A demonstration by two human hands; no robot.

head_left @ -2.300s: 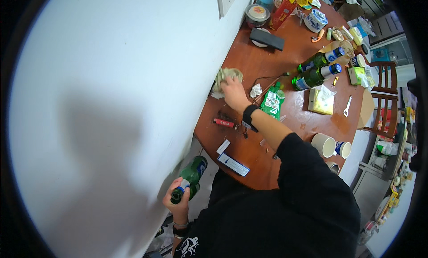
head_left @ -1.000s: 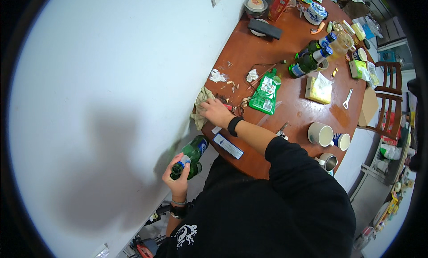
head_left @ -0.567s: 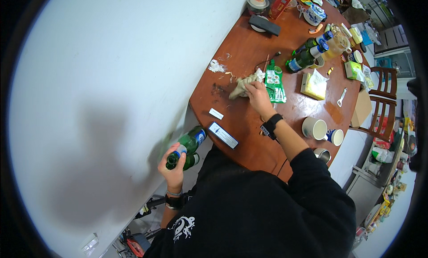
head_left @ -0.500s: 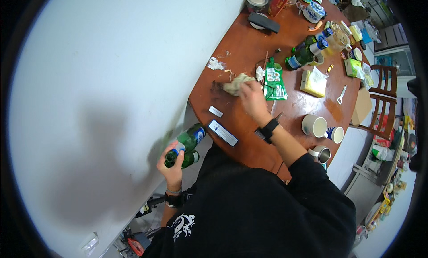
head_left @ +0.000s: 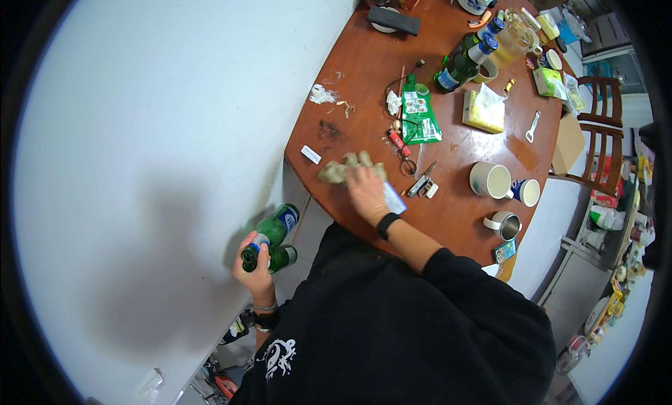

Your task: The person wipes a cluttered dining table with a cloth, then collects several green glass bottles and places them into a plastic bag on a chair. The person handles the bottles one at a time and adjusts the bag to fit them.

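Observation:
My left hand (head_left: 255,268), low beside the table's edge, is closed around the necks of two green glass bottles (head_left: 278,223). My right hand (head_left: 367,189) presses a crumpled beige cloth (head_left: 334,171) against the tabletop near its front edge, with the fingers bent over it. From beside that hand sticks out a flat blue-and-white box (head_left: 393,199), partly covered by it. A small white box (head_left: 311,154) lies to the left of the cloth. Beyond the cloth a dark smudge (head_left: 327,130) and some white residue (head_left: 322,94) mark the wood.
Right of my hand lie scissors (head_left: 422,181), a red lighter-like stick (head_left: 399,143) and a green pouch (head_left: 420,115). Further over are a tissue pack (head_left: 484,110), two standing green bottles (head_left: 465,66), a cream mug (head_left: 489,180) and a metal cup (head_left: 504,226). The wall (head_left: 140,125) runs along the left.
My right hand has drawn the cloth from the dark smudge toward the front edge. The flat box has shifted right, beside that hand. My left hand still holds the bottles; the view has shifted slightly.

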